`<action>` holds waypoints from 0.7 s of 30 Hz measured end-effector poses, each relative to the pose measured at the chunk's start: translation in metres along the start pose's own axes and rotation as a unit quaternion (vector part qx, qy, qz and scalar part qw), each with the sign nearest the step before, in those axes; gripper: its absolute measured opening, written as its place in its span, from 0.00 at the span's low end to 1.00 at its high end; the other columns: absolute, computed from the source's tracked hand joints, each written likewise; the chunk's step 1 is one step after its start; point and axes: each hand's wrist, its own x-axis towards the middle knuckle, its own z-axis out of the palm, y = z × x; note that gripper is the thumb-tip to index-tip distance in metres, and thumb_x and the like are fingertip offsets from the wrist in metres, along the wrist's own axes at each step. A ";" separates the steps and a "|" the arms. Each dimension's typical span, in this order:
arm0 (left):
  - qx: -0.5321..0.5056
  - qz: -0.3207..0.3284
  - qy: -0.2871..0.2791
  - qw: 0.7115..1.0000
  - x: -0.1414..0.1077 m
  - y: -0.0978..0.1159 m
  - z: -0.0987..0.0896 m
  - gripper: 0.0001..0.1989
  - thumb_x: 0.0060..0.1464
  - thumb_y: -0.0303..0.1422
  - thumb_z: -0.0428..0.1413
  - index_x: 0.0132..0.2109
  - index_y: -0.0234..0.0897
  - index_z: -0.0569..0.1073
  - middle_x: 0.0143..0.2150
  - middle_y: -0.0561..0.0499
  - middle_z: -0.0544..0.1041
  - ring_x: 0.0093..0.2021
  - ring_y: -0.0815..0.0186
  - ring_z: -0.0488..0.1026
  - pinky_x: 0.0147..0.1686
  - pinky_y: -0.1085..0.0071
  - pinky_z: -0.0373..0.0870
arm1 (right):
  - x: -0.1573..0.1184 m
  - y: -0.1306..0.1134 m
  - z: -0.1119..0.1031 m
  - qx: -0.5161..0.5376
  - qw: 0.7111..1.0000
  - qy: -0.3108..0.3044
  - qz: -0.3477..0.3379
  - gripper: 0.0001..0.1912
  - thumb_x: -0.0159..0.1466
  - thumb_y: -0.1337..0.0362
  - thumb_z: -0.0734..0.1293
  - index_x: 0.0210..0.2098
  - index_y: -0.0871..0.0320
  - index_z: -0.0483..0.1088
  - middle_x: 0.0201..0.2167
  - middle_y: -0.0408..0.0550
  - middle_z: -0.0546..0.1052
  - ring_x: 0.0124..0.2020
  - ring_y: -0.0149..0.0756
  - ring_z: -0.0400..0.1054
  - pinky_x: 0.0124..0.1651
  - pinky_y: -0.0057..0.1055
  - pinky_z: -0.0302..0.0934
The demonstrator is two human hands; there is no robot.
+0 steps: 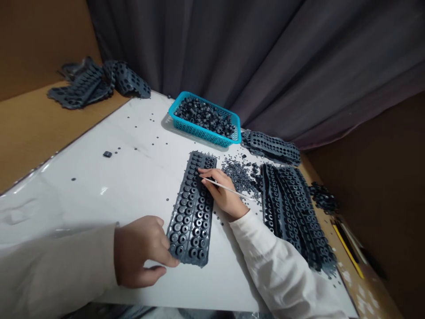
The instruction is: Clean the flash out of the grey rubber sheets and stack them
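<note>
A dark grey moulded rubber sheet [189, 212] with rows of round knobs lies lengthwise on the white table. My left hand [144, 251] touches its lower left corner with the index fingertip, thumb held apart and nothing in the grip. Over the upper right part of the sheet, my right hand [224, 192] pinches a thin white stick [229, 189], whose tip points at the knobs. Right beside that hand is a heap of small dark discs [241, 175].
A blue basket [206, 137] full of small dark pieces stands at the back. More moulded sheets [292, 208] are stacked to the right, others [274, 147] behind them. Torn sheets [83, 86] lie at the back left. A yellow tool [347, 248] rests at the right edge.
</note>
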 end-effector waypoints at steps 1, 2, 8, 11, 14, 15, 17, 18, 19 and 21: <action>0.001 0.003 0.002 1.000 0.000 0.000 0.000 0.14 0.47 0.29 0.52 0.42 0.47 0.73 0.22 0.55 0.72 0.22 0.66 0.67 0.31 0.66 0.59 | 0.001 0.000 0.000 -0.014 1.000 -0.003 -0.002 0.06 0.66 0.64 0.60 0.38 0.55 0.67 0.46 0.51 0.76 0.49 0.40 0.68 0.51 0.42 0.60; 0.003 0.006 0.004 1.000 0.000 0.000 -0.001 0.14 0.47 0.29 0.52 0.42 0.47 0.73 0.22 0.55 0.72 0.22 0.66 0.67 0.32 0.67 0.60 | 0.002 0.001 0.000 -0.031 0.999 -0.007 -0.006 0.05 0.66 0.64 0.59 0.38 0.55 0.67 0.46 0.51 0.76 0.49 0.41 0.68 0.51 0.42 0.59; 0.009 0.017 -0.003 1.000 0.002 0.001 -0.006 0.14 0.47 0.30 0.53 0.43 0.46 0.72 0.24 0.55 0.74 0.24 0.66 0.69 0.33 0.68 0.62 | 0.009 0.008 0.001 -0.134 0.990 -0.004 -0.037 0.08 0.66 0.67 0.57 0.39 0.54 0.68 0.48 0.51 0.75 0.46 0.42 0.68 0.48 0.43 0.58; 0.002 0.014 -0.007 1.000 0.002 0.001 -0.006 0.15 0.46 0.29 0.53 0.44 0.46 0.72 0.24 0.55 0.74 0.23 0.66 0.69 0.34 0.67 0.62 | 0.011 0.012 0.003 -0.142 0.989 0.010 -0.037 0.09 0.66 0.67 0.57 0.40 0.55 0.68 0.48 0.51 0.75 0.45 0.43 0.69 0.48 0.42 0.60; -0.003 0.012 -0.012 1.000 0.001 0.001 -0.004 0.16 0.45 0.29 0.53 0.44 0.46 0.72 0.25 0.55 0.74 0.23 0.66 0.70 0.34 0.67 0.61 | 0.012 0.016 0.004 -0.126 0.991 0.023 -0.025 0.09 0.66 0.66 0.57 0.40 0.55 0.68 0.47 0.51 0.75 0.45 0.42 0.69 0.49 0.42 0.61; -0.003 0.010 -0.009 1.000 0.001 0.001 -0.003 0.16 0.45 0.29 0.53 0.44 0.46 0.72 0.24 0.55 0.74 0.23 0.66 0.70 0.33 0.67 0.61 | 0.013 0.017 0.004 -0.118 0.992 0.033 -0.017 0.09 0.67 0.66 0.56 0.40 0.55 0.68 0.47 0.52 0.75 0.45 0.42 0.70 0.49 0.41 0.61; -0.001 0.009 -0.003 1.000 0.001 0.000 -0.002 0.16 0.45 0.29 0.53 0.43 0.46 0.72 0.23 0.55 0.74 0.23 0.66 0.69 0.32 0.67 0.61 | 0.014 0.020 0.002 -0.101 0.993 0.062 0.002 0.10 0.67 0.64 0.55 0.41 0.55 0.67 0.47 0.53 0.75 0.46 0.42 0.70 0.48 0.39 0.63; -0.001 0.012 -0.002 1.000 0.001 0.000 -0.003 0.15 0.46 0.29 0.53 0.43 0.46 0.72 0.23 0.55 0.73 0.22 0.66 0.69 0.32 0.67 0.61 | 0.014 0.022 0.000 -0.092 0.993 0.077 0.011 0.10 0.68 0.63 0.55 0.40 0.55 0.67 0.46 0.53 0.76 0.46 0.41 0.70 0.48 0.38 0.64; -0.001 0.016 -0.003 1.000 0.001 0.000 -0.003 0.15 0.46 0.29 0.53 0.44 0.46 0.72 0.23 0.55 0.73 0.22 0.67 0.69 0.31 0.67 0.61 | 0.015 0.023 -0.002 -0.085 0.993 0.085 0.015 0.10 0.68 0.62 0.55 0.40 0.55 0.67 0.46 0.52 0.76 0.46 0.41 0.71 0.47 0.38 0.64; -0.003 0.026 -0.009 1.000 0.001 -0.001 -0.005 0.16 0.47 0.29 0.53 0.44 0.46 0.72 0.24 0.55 0.73 0.23 0.67 0.69 0.32 0.68 0.62 | 0.015 0.024 -0.005 -0.071 0.993 0.088 0.018 0.08 0.67 0.62 0.57 0.39 0.55 0.66 0.45 0.51 0.76 0.46 0.41 0.71 0.47 0.37 0.64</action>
